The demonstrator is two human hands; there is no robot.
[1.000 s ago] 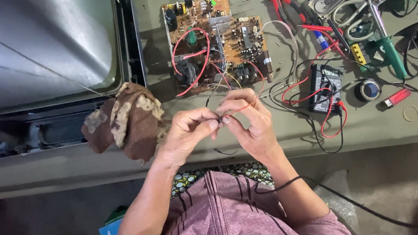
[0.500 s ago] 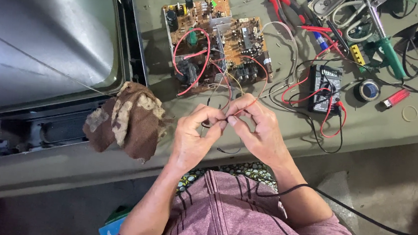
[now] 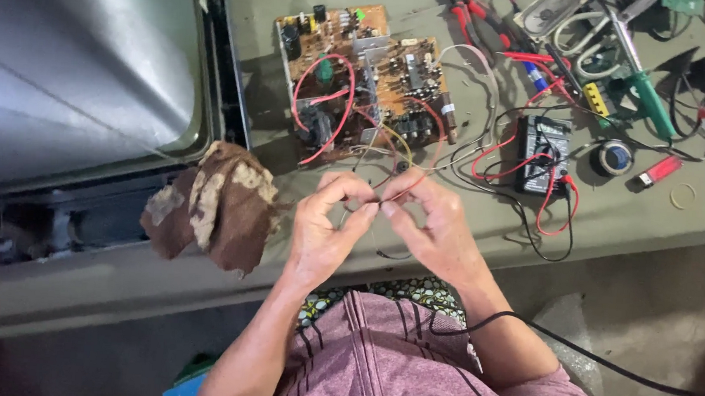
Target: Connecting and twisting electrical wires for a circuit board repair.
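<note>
**Both hands pinch thin wires at the bench edge**

Left hand point(image 3: 323, 229) and right hand point(image 3: 433, 228) meet fingertip to fingertip just in front of the circuit board point(image 3: 366, 79); fingers narrow, thumb and forefinger of each closed on the thin wires point(image 3: 386, 194) running back to the board; exact strand count too fine to tell. Wires sit between the two hands, above the near edge of the workbench point(image 3: 632, 218), a dull grey-green, scuffed surface.

Circuit board: brown, rectangular, crowded with dark cylindrical capacitors and small blocks, red insulated leads looping across it; it lies flat on the bench, just beyond the hands.

Left of the left hand, a crumpled brown rag point(image 3: 216, 201) with pale blotches, soft and folded, draped over the bench edge; beyond it the grey curved glass of a television tube point(image 3: 71, 79) in a dark frame.

Right of the board, a black boxy multimeter point(image 3: 544, 153) with red and black test leads coiled round it; a small round roll of tape point(image 3: 615, 157) near it; a red lighter point(image 3: 660, 170) further right; red-handled pliers point(image 3: 468, 16) and a green-handled tool point(image 3: 644, 103) at the far side, among tangled cables.

A black cable point(image 3: 573, 350) crosses the person's pink ribbed shirt point(image 3: 390, 366).
</note>
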